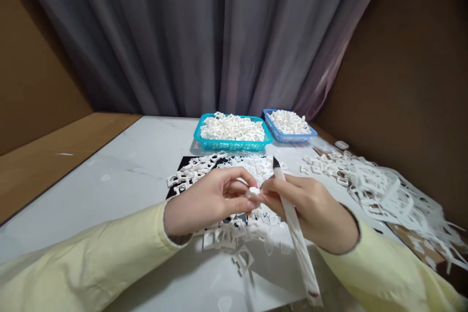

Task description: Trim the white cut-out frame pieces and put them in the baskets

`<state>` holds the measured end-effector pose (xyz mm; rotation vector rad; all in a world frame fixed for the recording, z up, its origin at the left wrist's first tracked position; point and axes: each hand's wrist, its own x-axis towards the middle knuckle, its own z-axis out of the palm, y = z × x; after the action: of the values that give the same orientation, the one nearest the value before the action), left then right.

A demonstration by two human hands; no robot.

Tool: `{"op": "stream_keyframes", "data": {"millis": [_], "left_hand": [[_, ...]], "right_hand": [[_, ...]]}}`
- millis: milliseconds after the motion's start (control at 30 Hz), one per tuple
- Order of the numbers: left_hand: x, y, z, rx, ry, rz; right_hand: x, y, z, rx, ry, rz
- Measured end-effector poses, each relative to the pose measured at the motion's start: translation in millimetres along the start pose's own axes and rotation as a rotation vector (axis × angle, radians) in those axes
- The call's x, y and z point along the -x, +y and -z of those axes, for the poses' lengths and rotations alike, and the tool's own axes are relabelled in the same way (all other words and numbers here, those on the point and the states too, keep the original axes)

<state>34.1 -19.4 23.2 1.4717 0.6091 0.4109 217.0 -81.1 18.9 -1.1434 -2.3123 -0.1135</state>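
Observation:
My left hand [215, 200] pinches a small white plastic piece [253, 192] between thumb and fingers. The fingertips of my right hand [310, 207] meet the same piece from the other side. Tucked in my right hand is a craft knife [298, 243] with a long white-wrapped handle; its dark pointed tip aims up and away from me, and the handle's end hangs toward the table's front. Under and around both hands lie many loose white plastic pieces [223, 236], partly on a black mat [186, 162]. My fingers hide part of the held piece.
Behind the mat stand a teal basket [236, 145] and a blue basket [292, 137], both heaped with white pieces. At the right lies a pile of white plastic strips [387, 195]. Brown panels flank the white table [120, 170], with a grey curtain [197, 34] at the back.

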Motion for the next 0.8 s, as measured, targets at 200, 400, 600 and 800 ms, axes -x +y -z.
{"op": "stream_keyframes", "data": {"millis": [200, 400, 600, 800], "left_hand": [[3.9, 4.2, -0.7, -0.059, 0.200, -0.117], [6.1, 6.1, 4.0, 0.111, 0.132, -0.148], [9.1, 2.0, 4.3, 0.088, 0.071, -0.180], [6.8, -1.0, 7.0, 0.101, 0.084, -0.180]], "right_hand": [[-1.0, -8.2, 7.7, -0.235, 0.061, -0.124], [-0.2, -14.0, 1.4, -0.249, 0.154, -0.210], [0.2, -17.6, -4.2, -0.648, 0.069, -0.404], [-4.9, -2.6, -27.0, -1.477, -0.121, -0.541]]}}
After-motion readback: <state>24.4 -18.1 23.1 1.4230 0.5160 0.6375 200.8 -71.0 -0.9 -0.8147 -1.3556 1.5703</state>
